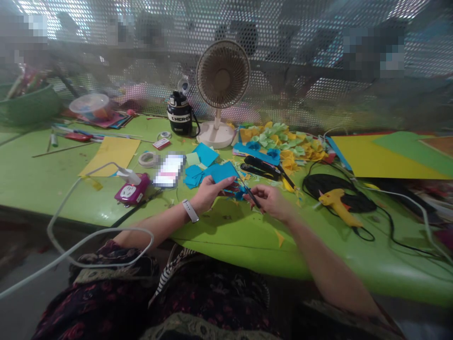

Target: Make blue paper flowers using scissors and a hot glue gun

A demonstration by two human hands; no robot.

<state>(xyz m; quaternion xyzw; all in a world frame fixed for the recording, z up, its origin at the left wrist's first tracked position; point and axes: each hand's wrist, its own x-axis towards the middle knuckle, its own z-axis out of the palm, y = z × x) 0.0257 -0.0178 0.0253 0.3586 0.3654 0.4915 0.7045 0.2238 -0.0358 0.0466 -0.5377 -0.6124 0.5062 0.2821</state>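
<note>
My left hand (209, 192), with a white watch on its wrist, is closed on a piece of blue paper (223, 172) held just above the green table (219, 231). My right hand (269, 200) is closed on a thin dark stick-like tool (249, 192) whose tip meets a small blue paper bit (241, 192) between the two hands. More blue paper squares (198, 166) lie just beyond my left hand. Small paper scraps are scattered around both hands.
A yellow glue gun (337, 206) with black cable lies right of my hands; a black stapler (261, 166) behind them. Paper flowers (283, 141), a white fan (222, 89), a black bottle (180, 113), tape rolls, a phone (169, 171), a pink power adapter (131, 191), coloured sheets surround.
</note>
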